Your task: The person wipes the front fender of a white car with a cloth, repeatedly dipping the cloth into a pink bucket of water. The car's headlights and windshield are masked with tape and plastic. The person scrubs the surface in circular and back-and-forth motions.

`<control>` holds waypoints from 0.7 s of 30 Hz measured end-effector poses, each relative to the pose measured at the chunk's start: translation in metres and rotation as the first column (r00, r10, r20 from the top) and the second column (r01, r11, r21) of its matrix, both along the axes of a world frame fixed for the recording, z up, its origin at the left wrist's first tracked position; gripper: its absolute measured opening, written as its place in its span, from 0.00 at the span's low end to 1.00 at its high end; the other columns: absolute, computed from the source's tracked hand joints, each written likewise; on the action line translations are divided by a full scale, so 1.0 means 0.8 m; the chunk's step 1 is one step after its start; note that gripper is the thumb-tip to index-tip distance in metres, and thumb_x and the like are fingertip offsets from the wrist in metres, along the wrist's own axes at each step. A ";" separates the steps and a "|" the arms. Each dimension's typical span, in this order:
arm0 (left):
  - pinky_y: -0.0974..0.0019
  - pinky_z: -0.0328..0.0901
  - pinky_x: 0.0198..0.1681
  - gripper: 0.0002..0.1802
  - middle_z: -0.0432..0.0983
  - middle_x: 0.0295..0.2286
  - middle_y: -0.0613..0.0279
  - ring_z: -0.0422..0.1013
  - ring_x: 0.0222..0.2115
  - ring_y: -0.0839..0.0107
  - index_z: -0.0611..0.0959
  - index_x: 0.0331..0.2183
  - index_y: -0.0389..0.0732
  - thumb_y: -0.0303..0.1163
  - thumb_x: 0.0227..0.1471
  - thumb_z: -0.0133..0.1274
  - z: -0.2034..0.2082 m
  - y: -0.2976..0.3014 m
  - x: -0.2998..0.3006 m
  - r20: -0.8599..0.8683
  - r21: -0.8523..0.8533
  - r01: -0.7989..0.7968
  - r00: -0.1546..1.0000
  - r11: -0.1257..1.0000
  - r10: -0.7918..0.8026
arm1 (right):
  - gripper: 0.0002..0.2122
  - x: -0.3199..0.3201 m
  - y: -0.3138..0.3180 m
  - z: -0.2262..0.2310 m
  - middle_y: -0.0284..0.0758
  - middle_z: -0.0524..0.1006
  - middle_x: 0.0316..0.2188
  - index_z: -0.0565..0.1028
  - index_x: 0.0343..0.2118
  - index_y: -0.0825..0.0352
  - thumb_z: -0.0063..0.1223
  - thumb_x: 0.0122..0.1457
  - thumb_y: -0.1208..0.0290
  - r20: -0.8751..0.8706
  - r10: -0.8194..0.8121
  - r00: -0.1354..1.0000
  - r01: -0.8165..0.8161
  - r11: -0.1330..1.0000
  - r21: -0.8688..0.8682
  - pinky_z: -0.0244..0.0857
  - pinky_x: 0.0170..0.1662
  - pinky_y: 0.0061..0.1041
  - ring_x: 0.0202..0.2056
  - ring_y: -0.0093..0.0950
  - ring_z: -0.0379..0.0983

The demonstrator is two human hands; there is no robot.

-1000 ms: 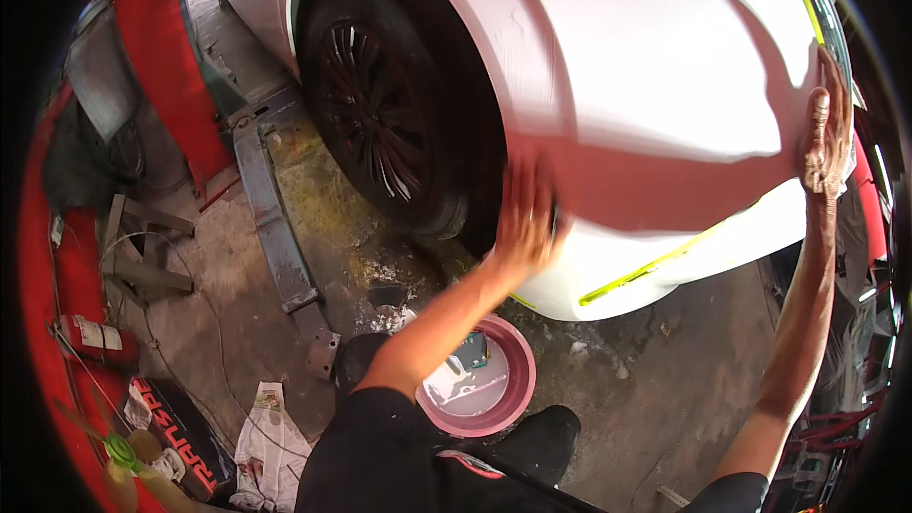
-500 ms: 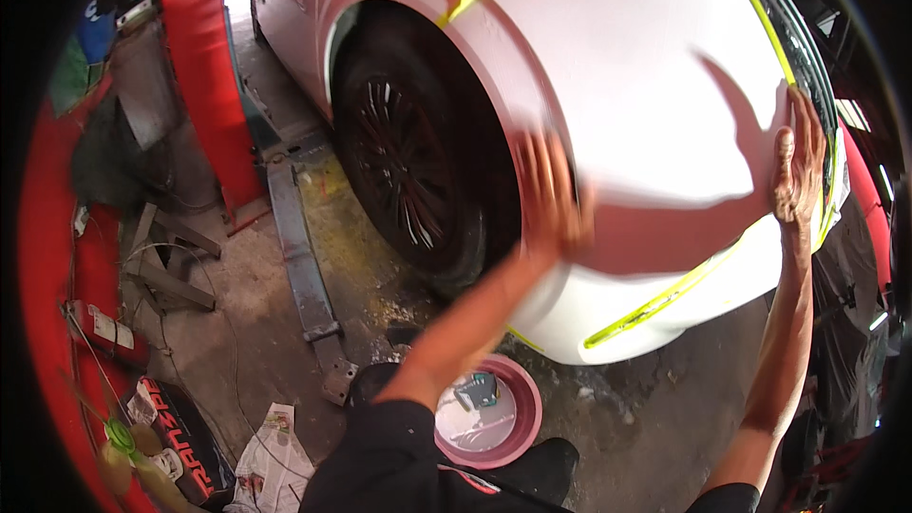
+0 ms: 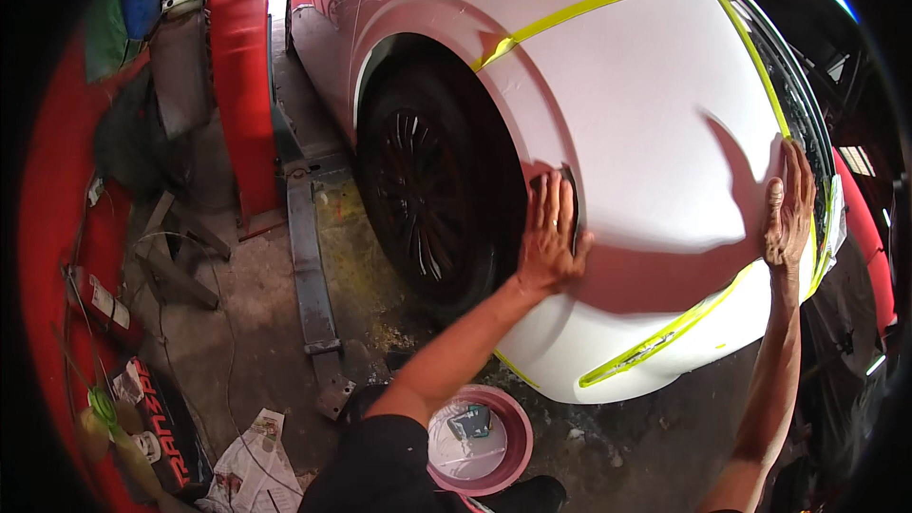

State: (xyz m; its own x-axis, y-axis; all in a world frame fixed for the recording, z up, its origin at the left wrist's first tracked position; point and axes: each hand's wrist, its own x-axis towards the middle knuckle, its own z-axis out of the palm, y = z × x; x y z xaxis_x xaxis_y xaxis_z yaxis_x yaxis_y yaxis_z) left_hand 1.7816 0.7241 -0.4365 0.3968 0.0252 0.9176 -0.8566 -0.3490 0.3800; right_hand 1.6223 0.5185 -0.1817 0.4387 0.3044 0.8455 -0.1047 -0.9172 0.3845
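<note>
My left hand point(image 3: 554, 239) lies against the rim of the wheel arch on a white, matte car body point(image 3: 655, 85), fingers together and pointing up. Under its fingers shows the edge of a thin dark sheet point(image 3: 572, 182), which looks like sandpaper, pressed on the panel; most of it is hidden. My right hand point(image 3: 787, 204) rests flat and stretched out on the right part of the panel, beside yellow masking tape point(image 3: 750, 33). Nothing shows in it. More tape frames a slot low on the bumper.
Below my left arm stands a pink basin point(image 3: 521, 451) with milky water and a grey-green pad point(image 3: 470, 423). The black wheel point(image 3: 418, 195) fills the arch. On the left are a red post point(image 3: 242, 85), a metal arm point(image 3: 312, 275) on the floor, a thin cable and crumpled newspaper point(image 3: 252, 465).
My view has shifted, so the car sits lower in it. My left hand, blurred before, has moved slightly toward the wheel arch edge. My right hand stays at the same place on the panel.
</note>
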 end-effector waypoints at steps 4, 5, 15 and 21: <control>0.44 0.37 0.64 0.36 0.46 0.60 0.33 0.42 0.62 0.42 0.54 0.58 0.23 0.45 0.61 0.34 0.158 0.061 0.117 -0.178 -0.217 -0.233 0.964 0.948 0.196 | 0.29 0.005 0.009 0.005 0.46 0.62 0.59 0.61 0.60 0.67 0.30 0.65 0.48 0.025 0.036 0.999 -0.037 0.999 0.019 0.43 0.64 0.39 0.62 0.41 0.54; 0.43 0.36 0.64 0.36 0.46 0.60 0.33 0.42 0.63 0.44 0.54 0.59 0.24 0.45 0.61 0.33 0.166 0.055 0.122 -0.232 -0.228 -0.235 0.956 0.945 0.182 | 0.29 0.005 0.004 0.002 0.45 0.62 0.59 0.61 0.60 0.67 0.30 0.65 0.48 0.024 0.034 0.999 -0.034 0.999 0.008 0.43 0.64 0.39 0.62 0.41 0.53; 0.34 0.30 0.62 0.48 0.34 0.61 0.29 0.36 0.62 0.33 0.42 0.61 0.26 0.49 0.55 0.45 -0.319 -0.077 -0.163 -0.319 0.192 0.096 0.947 0.977 -0.031 | 0.31 0.000 -0.018 0.014 0.44 0.64 0.58 0.62 0.59 0.66 0.22 0.66 0.45 0.036 0.011 0.999 -0.008 0.997 -0.072 0.49 0.62 0.36 0.60 0.42 0.58; 0.37 0.25 0.62 0.48 0.24 0.60 0.27 0.25 0.62 0.34 0.32 0.60 0.27 0.56 0.60 0.31 -0.381 -0.098 -0.190 -0.648 -0.004 0.088 0.758 0.996 -0.069 | 0.30 0.023 -0.025 0.007 0.43 0.65 0.58 0.64 0.59 0.63 0.23 0.66 0.44 0.039 0.090 0.995 -0.087 0.994 -0.067 0.51 0.61 0.36 0.60 0.42 0.59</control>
